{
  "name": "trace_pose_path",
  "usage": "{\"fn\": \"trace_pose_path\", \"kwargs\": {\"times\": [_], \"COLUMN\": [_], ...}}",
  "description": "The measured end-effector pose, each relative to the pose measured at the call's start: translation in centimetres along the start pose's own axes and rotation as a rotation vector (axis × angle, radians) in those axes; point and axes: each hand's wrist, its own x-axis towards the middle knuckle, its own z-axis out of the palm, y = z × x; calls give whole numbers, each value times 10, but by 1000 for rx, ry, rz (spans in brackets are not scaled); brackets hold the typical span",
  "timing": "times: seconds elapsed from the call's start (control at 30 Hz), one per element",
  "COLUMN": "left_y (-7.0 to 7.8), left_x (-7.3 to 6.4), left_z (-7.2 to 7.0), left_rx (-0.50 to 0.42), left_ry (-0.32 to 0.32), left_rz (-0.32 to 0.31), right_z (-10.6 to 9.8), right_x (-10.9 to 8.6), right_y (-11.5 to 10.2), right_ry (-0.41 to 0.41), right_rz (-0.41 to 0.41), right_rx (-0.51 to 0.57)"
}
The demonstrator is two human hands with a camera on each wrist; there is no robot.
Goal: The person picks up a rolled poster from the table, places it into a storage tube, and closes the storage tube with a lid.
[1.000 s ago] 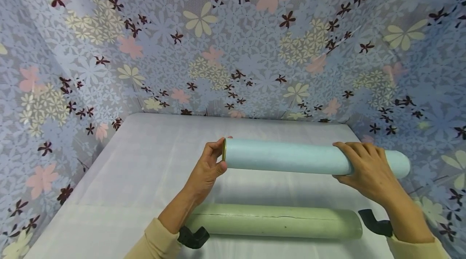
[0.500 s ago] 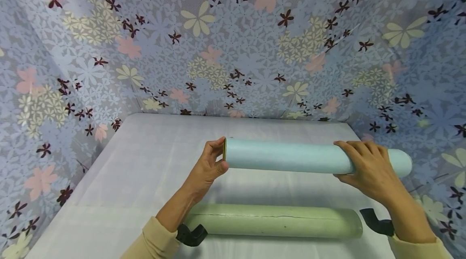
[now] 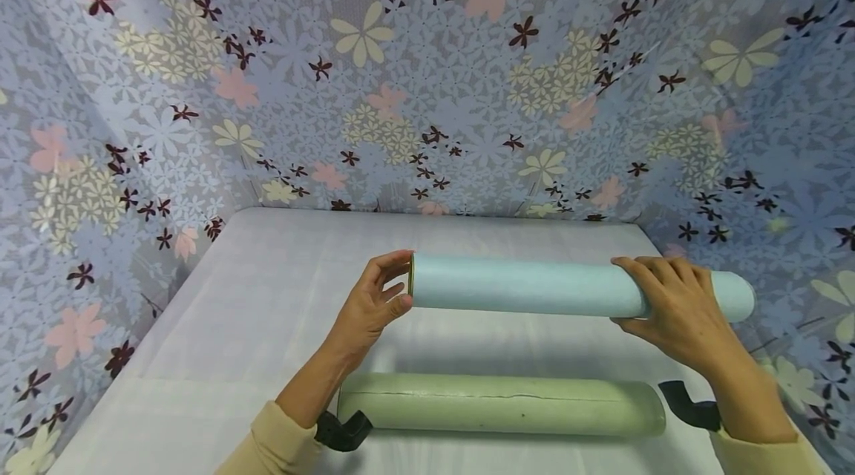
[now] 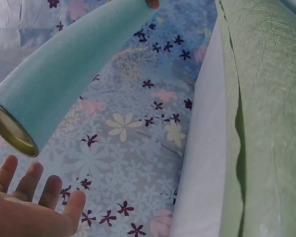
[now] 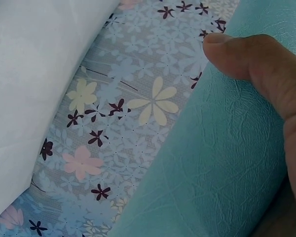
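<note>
A long light blue tube (image 3: 514, 284) is held up level above the table, its left end edged with a gold-coloured rim (image 4: 12, 131). My right hand (image 3: 671, 304) grips it near the right end, with the thumb (image 5: 246, 54) along its creased surface in the right wrist view. At the rimmed end is my left hand (image 3: 370, 304), fingers loosely spread. The left wrist view shows those fingers (image 4: 27, 180) just off the rim. Below lies a pale green tube (image 3: 501, 404) with a wavy seam along its length.
A white-covered table (image 3: 220, 326) carries the green tube near its front. Flower-patterned cloth (image 3: 427, 89) hangs behind and along both sides. Black wrist mounts (image 3: 344, 430) stick out from both wrists, close to the green tube's ends.
My left hand has drawn slightly left, its thumb and fingers easing off the blue tube's rimmed end. My right hand and the tube stay nearly where they were.
</note>
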Motion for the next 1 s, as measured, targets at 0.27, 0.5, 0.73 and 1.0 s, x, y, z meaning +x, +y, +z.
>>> {"fn": "trace_pose_path", "kwargs": {"times": [0.27, 0.5, 0.73, 1.0], "left_y": [9, 20, 33, 45], "left_x": [-5, -6, -6, -2], "left_z": [-10, -20, -27, -27], "left_rx": [69, 177, 271, 587], "left_ry": [58, 107, 131, 120], "left_rz": [-2, 47, 71, 152], "right_z": [0, 1, 3, 7], "right_x": [1, 1, 4, 10], "right_y": [-1, -1, -7, -15], "right_ry": [-14, -27, -38, -50], "right_rz": [15, 9, 4, 5], "right_rx": [2, 4, 1, -14]}}
